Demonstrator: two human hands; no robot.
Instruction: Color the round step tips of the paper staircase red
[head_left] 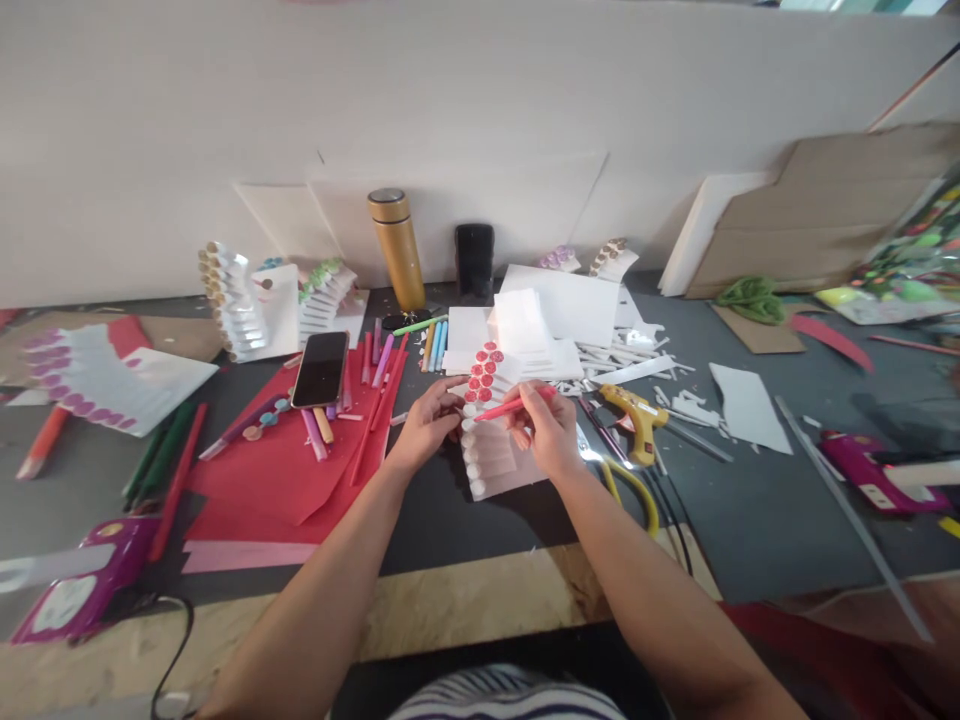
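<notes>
In front of me lies a white paper piece with a row of small rolled paper tubes along its left side. The tube ends toward the back carry red discs; those nearer me are white. My left hand is closed at the left edge of this piece, its fingertips partly hidden. In my right hand I grip a red felt-tip pen, its tip pointing left at the white tube ends. The right fingers also sit close over the paper.
Red paper sheets and a phone lie left. A yellow glue gun and yellow-handled scissors are right of my hand. A gold bottle stands behind; white paper scraps lie back right.
</notes>
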